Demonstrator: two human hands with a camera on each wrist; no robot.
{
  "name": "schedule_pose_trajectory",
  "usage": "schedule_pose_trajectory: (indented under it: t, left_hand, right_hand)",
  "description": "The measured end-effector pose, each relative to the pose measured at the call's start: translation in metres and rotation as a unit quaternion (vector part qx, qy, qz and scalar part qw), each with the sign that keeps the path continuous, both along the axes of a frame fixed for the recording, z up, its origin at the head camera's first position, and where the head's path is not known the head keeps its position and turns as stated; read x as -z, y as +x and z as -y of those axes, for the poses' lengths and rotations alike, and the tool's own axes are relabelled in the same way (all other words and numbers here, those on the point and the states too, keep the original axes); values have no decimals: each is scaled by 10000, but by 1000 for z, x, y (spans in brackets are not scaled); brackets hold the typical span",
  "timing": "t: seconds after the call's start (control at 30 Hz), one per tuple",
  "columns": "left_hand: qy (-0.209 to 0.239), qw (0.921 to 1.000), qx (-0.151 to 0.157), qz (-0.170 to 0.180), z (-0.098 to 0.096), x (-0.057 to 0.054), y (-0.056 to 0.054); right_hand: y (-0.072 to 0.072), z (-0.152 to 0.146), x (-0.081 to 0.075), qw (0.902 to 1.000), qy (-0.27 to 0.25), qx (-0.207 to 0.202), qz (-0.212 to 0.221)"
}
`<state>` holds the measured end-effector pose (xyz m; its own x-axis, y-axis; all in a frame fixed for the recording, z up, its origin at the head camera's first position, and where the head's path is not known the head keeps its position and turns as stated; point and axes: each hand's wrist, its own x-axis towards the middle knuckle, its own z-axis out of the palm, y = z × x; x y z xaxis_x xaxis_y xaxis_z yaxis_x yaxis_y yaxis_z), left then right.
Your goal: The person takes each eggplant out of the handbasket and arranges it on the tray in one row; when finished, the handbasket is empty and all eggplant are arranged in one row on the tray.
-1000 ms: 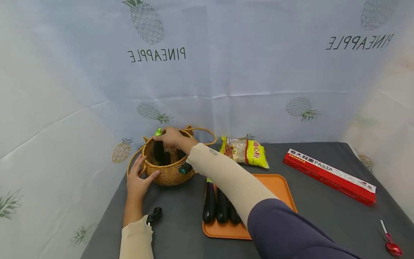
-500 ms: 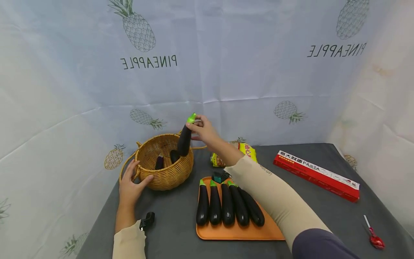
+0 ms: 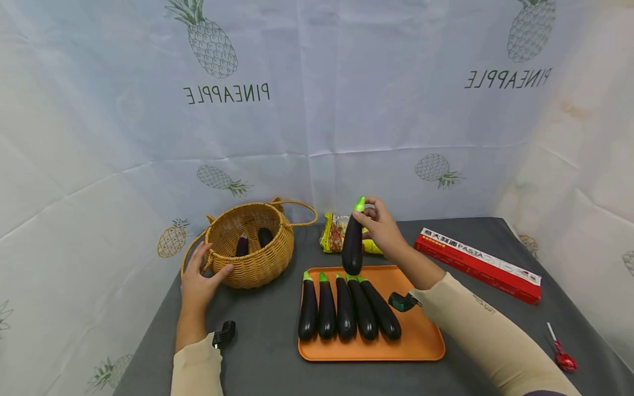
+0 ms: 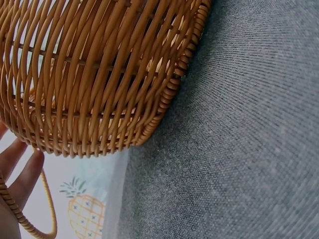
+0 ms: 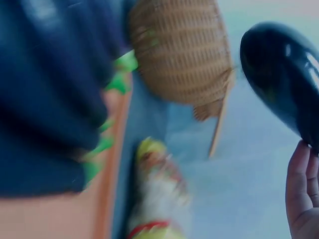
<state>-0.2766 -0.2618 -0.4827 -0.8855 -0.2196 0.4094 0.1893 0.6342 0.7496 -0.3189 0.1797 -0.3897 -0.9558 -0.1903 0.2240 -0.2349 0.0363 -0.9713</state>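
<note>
In the head view, my right hand pinches an eggplant by its green stem end. The eggplant hangs almost upright over the back edge of an orange tray. Several more eggplants lie side by side on that tray, stems pointing away from me. My left hand rests against the left side of a round wicker basket, thumb spread toward its front; the left wrist view shows fairly straight fingers at the outer weave. Inside the basket are two dark eggplants, partly hidden by its wall.
Behind the tray lies a yellow-ended noodle bag, partly covered by my right hand and the eggplant. A red pasta box is at the right, with a red lollipop nearer me. A pineapple-print cloth hangs behind the table.
My right hand has lifted an eggplant out of the basket and carried it right, over the tray. My left hand has stayed at the basket.
</note>
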Motion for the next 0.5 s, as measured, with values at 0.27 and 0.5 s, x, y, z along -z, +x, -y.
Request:
schedule_pose_trajectory:
  t: [0.27, 0.5]
  left_hand:
    - [42, 10000, 4, -9, 1, 1, -1]
    - [52, 10000, 22, -17, 0, 0, 0]
  right_hand:
    - [40, -45, 29, 9958, 849, 304, 165]
    - [59, -74, 49, 9891, 1328, 490, 393]
